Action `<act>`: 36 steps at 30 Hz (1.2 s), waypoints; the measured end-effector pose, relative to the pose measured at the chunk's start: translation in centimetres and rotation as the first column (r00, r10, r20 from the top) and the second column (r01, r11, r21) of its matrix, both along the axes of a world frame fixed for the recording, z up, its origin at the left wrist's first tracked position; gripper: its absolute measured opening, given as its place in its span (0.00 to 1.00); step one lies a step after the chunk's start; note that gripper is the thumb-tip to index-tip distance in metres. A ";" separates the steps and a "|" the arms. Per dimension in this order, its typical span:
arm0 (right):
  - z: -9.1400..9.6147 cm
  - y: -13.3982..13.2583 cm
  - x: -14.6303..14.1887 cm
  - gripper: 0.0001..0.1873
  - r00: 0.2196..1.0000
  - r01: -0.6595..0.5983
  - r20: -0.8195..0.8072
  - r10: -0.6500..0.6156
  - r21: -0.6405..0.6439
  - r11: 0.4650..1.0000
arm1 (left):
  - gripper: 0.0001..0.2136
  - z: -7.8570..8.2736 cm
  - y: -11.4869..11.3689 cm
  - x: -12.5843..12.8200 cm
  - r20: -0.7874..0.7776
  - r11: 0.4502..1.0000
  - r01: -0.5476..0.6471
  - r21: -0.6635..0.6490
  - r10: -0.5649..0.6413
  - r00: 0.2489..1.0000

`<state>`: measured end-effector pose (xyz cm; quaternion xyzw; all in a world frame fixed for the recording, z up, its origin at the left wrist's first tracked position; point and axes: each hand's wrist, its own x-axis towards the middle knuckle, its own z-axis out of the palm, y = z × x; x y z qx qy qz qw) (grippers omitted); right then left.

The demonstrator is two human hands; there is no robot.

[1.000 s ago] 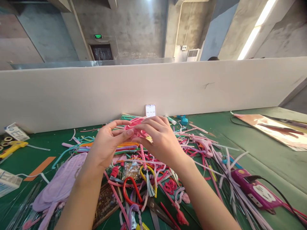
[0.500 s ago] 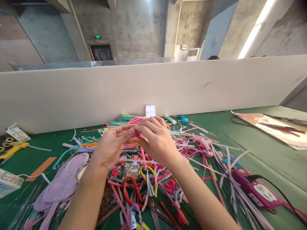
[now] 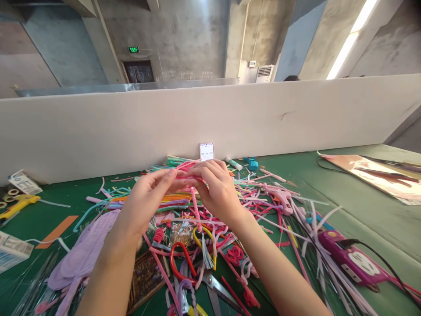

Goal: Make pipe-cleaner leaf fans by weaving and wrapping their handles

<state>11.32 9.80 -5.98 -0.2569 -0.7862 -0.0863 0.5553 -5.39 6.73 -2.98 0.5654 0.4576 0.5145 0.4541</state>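
Note:
Above a heap of fuzzy pipe cleaners, my left hand [image 3: 146, 199] and my right hand [image 3: 217, 188] meet with bent fingers. Both pinch a thin pink pipe cleaner [image 3: 183, 175]; my fingers cover much of it. Below my right fingertips a twisted pink pipe-cleaner strand [image 3: 196, 208] runs down, and a silvery tassel [image 3: 207, 253] lies under its lower end. Whether the strand joins the piece in my hands, I cannot tell. Red-handled scissors [image 3: 181, 262] lie between my forearms, near a small bag of beads [image 3: 181, 234].
A phone showing a timer [image 3: 207, 151] leans on the white partition [image 3: 138, 127]. Lilac pipe-cleaner shapes [image 3: 83, 252] and a yellow glue gun [image 3: 21, 205] lie left. On the right are a pink glue gun [image 3: 279, 199] and a purple power device with a cable [image 3: 351, 259].
My left hand has drawn slightly left and its thumb has straightened, opening a small gap between the hands. The right hand has hardly moved; more of the twisted pink strand shows.

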 end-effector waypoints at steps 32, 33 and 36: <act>1.8 -1.9 0.9 0.12 0.957 -0.280 -0.176 0.230 -0.358 0.891 | 0.15 0.7 -0.8 -0.2 0.126 0.995 0.102 -0.005 -0.101 0.987; 1.7 -1.8 0.9 0.11 0.967 -0.252 -0.130 0.221 -0.313 0.916 | 0.15 0.7 -0.7 -0.2 0.127 0.994 0.109 -0.024 -0.105 0.986; 1.2 -1.2 0.8 0.09 0.980 -0.198 -0.042 0.194 -0.209 0.958 | 0.14 0.5 -0.4 -0.2 0.129 0.991 0.109 -0.078 -0.098 0.987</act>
